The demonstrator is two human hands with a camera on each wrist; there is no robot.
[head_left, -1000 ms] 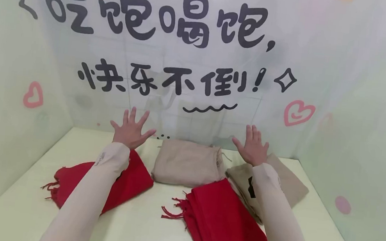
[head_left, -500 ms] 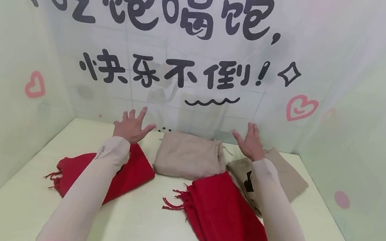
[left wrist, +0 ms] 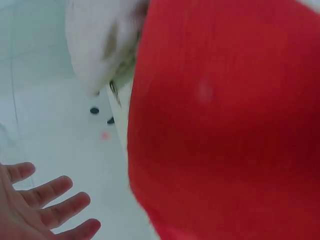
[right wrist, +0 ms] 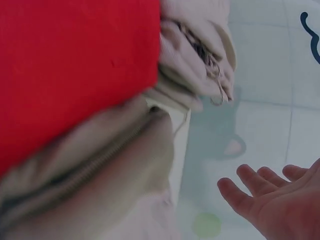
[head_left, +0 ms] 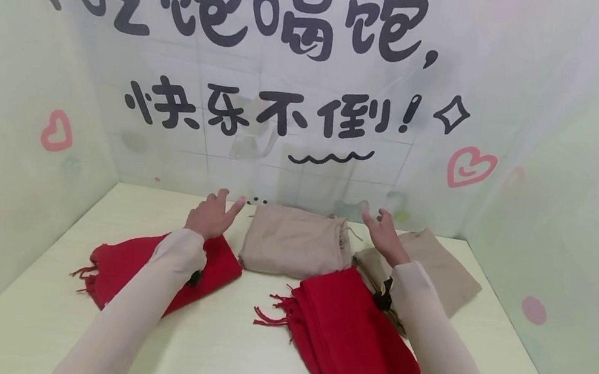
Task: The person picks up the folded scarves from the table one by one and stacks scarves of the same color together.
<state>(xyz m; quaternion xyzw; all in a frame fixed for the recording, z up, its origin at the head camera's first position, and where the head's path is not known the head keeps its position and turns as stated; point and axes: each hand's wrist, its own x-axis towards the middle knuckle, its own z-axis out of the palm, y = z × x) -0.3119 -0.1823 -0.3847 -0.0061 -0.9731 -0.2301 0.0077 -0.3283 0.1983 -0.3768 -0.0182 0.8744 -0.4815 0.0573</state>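
Note:
My left hand (head_left: 211, 214) hovers above the back end of a folded red scarf (head_left: 217, 264) at the left, holding nothing. Its fingers (left wrist: 60, 212) are spread loosely in the left wrist view. Over a folded beige garment (head_left: 446, 272) on the right is my right hand (head_left: 386, 236), also bare, with the fingers (right wrist: 255, 181) lightly bent in the right wrist view. Between the hands, at the back, lies another folded beige cloth (head_left: 293, 244) with a thin cord. A second folded red scarf (head_left: 354, 345), fringed at its left end, lies at front right and overlaps the right beige garment.
Everything lies on a pale table (head_left: 216, 349). A printed curtain (head_left: 170, 161) with large black characters stands behind its back edge. Pale walls (head_left: 6, 211) close in on both sides.
Both hands have turned from spread, forward-reaching fingers to palms facing inward, and have come down slightly. The head view has tilted lower. The cloths lie where they were.

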